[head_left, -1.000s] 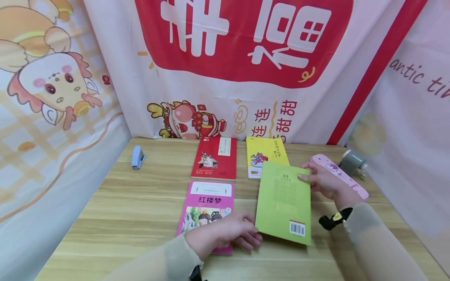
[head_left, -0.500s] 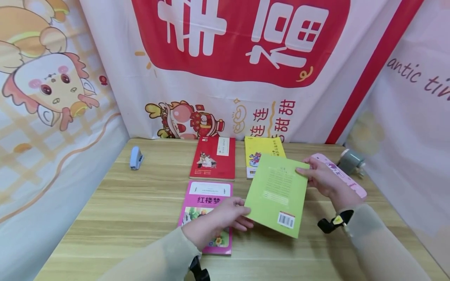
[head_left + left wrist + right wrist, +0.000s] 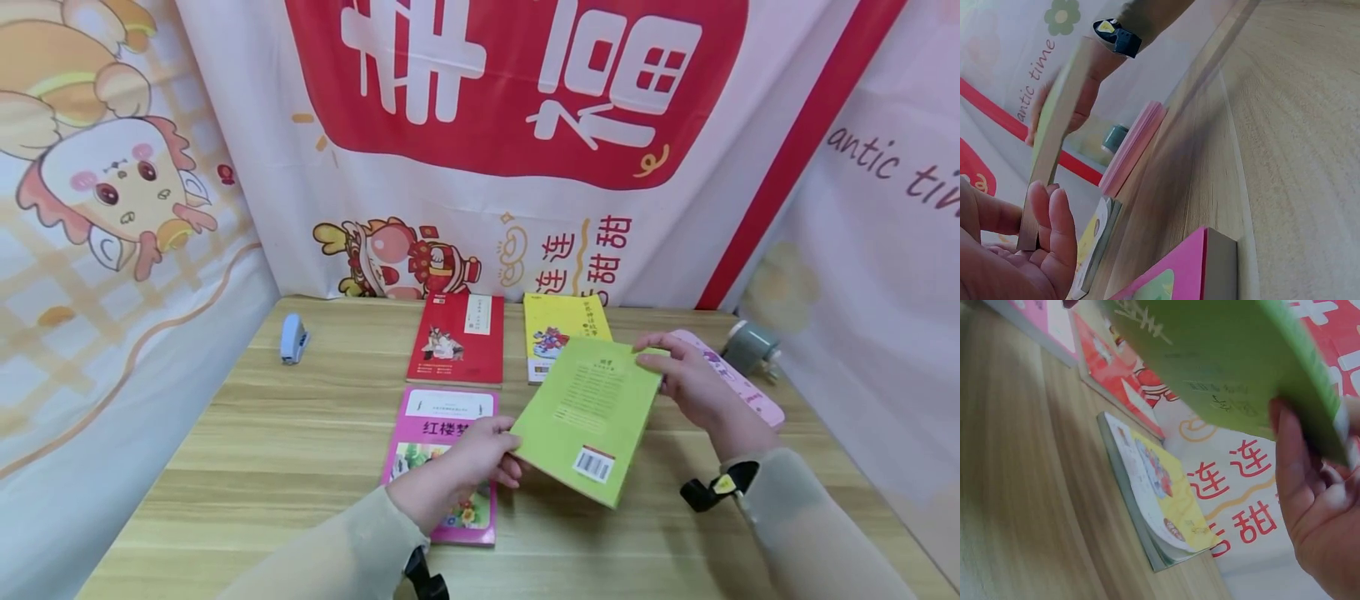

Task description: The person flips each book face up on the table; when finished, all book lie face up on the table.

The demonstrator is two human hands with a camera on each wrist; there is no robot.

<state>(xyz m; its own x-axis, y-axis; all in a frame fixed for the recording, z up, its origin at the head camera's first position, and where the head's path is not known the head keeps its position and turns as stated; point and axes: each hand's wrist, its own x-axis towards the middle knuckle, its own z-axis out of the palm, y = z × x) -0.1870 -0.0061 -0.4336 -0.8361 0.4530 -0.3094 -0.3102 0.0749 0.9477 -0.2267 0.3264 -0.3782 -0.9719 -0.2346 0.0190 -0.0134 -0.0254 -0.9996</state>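
Note:
A green book [image 3: 588, 417] is held tilted above the table, its back cover with the barcode facing up in the head view. My left hand [image 3: 480, 457] grips its near left corner, thumb on top and fingers beneath. At the far right corner my right hand [image 3: 678, 375] pinches it between thumb and fingers. The left wrist view shows the page edge of the green book [image 3: 1060, 119] between thumb and fingers, clear of the table. Below my left hand lies a pink book [image 3: 442, 412], partly hidden by that arm. Behind the green book is a yellow book [image 3: 566, 317], partly covered in this view.
A red book [image 3: 457, 342] lies at the back, left of the yellow one. A pink pencil case [image 3: 738, 379] and a grey-green device [image 3: 752, 347] sit at the right. A light blue stapler [image 3: 293, 338] stands at the back left. Printed cloth walls border the wooden table [image 3: 300, 458].
My left hand has taken hold of the green book's near left corner. The book has swung left and tilted, its near end moving toward the pink book.

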